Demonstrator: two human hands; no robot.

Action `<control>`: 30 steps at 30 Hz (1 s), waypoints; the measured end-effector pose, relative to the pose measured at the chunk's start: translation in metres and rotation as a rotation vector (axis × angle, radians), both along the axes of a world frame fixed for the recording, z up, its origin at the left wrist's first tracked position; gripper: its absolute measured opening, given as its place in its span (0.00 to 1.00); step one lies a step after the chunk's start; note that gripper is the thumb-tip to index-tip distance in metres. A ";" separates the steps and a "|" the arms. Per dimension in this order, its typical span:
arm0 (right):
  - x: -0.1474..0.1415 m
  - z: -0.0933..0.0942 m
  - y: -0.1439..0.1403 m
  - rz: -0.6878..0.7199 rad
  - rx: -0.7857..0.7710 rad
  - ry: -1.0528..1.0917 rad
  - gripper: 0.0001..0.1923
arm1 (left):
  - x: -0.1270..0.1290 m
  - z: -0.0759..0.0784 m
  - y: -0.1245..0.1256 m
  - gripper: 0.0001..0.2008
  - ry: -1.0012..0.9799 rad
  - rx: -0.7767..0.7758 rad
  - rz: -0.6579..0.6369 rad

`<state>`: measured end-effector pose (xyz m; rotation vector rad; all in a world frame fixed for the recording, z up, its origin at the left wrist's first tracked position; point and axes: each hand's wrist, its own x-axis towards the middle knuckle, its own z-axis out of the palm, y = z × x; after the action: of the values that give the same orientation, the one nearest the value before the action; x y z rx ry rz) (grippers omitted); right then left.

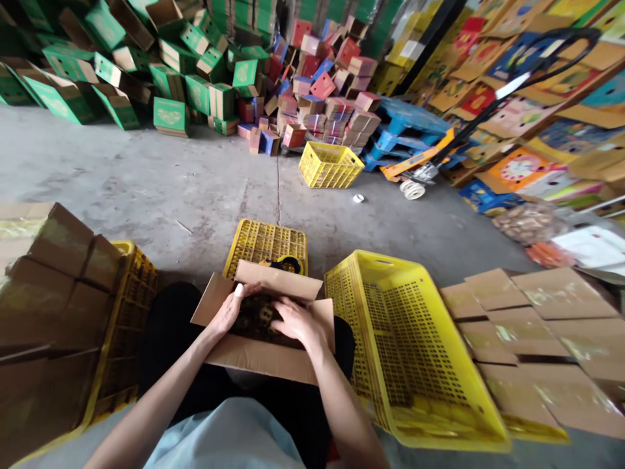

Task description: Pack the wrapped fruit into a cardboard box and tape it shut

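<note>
An open cardboard box (263, 358) with its flaps spread rests between my legs. Dark brown and yellowish contents (266, 314) lie inside it, too blurred to name. My left hand (228, 311) reaches over the box's left side, fingers stretched out along the contents and a white wrap on one digit. From the right, my right hand (297, 322) lies with its fingers apart on the contents. Both hands look open, though some fingertips are hidden. Just beyond the box, a round black and yellow thing (289, 263) sits on an upturned yellow crate (266, 238).
A large yellow crate (390, 266) stands right of my knees, beside stacked closed cartons (527, 326). More cartons (53, 293) stand on the left. Farther off are a small yellow crate (332, 166), an orange pallet jack (417, 159), blue pallets (410, 117) and heaped green boxes (170, 116).
</note>
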<state>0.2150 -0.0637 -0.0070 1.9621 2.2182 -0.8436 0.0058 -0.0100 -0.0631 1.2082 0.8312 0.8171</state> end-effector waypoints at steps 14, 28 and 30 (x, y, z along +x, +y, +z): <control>0.020 -0.006 -0.008 -0.070 -0.007 0.037 0.17 | 0.003 -0.007 0.001 0.48 -0.019 -0.052 -0.040; 0.017 -0.023 -0.035 -0.094 -0.049 -0.120 0.31 | 0.004 0.014 0.006 0.29 0.071 -0.043 -0.280; 0.018 -0.020 -0.033 -0.103 -0.040 -0.122 0.24 | 0.011 0.018 0.012 0.25 0.086 -0.010 -0.306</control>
<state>0.2334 -0.0970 -0.0274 2.0654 2.0337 -0.7507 0.0168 0.0022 -0.0447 1.3292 0.6965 0.5145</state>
